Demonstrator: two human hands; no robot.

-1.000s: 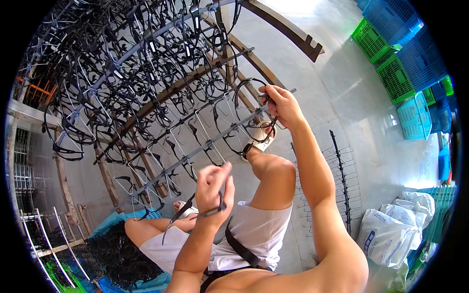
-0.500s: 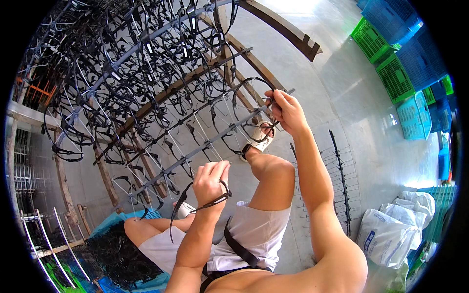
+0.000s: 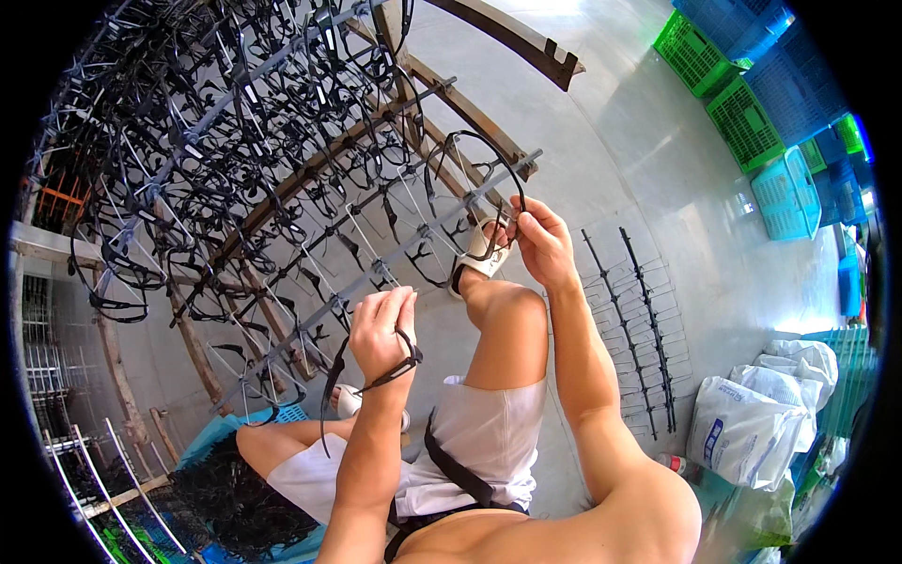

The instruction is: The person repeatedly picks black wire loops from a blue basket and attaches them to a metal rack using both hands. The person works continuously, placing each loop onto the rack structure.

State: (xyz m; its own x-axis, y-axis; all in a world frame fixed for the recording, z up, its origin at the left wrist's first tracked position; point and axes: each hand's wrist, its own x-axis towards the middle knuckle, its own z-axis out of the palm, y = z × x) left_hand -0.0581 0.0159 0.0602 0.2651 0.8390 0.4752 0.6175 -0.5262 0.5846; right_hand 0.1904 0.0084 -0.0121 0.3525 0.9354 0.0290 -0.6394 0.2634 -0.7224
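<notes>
My left hand [image 3: 381, 329] is closed round a black glasses frame [image 3: 393, 370], whose dark arms hang down beside my wrist. Near the right end of a grey hooked bar [image 3: 413, 246], my right hand [image 3: 547, 246] pinches another black glasses frame [image 3: 513, 177]. That frame's long curved arm loops up past the bar end; whether it still touches a hook I cannot tell. More black frames hang from hooks along this bar, between my hands and to the left. Behind it, a dense mass of black frames [image 3: 254, 122] fills the rack.
A blue basket [image 3: 296, 414] heaped with black parts stands at lower left. Hooked black rods [image 3: 646, 320] lie on the floor right of my arm. White bags [image 3: 742, 432] and a bottle [image 3: 673, 462] sit at right; green and blue crates [image 3: 747, 122] are stacked beyond. Brown rack beams [image 3: 507, 33] jut out.
The whole view has shifted, so rack and crates sit further left. My right hand has dropped slightly below the bar end, still pinching its frame. My left hand keeps its frame.
</notes>
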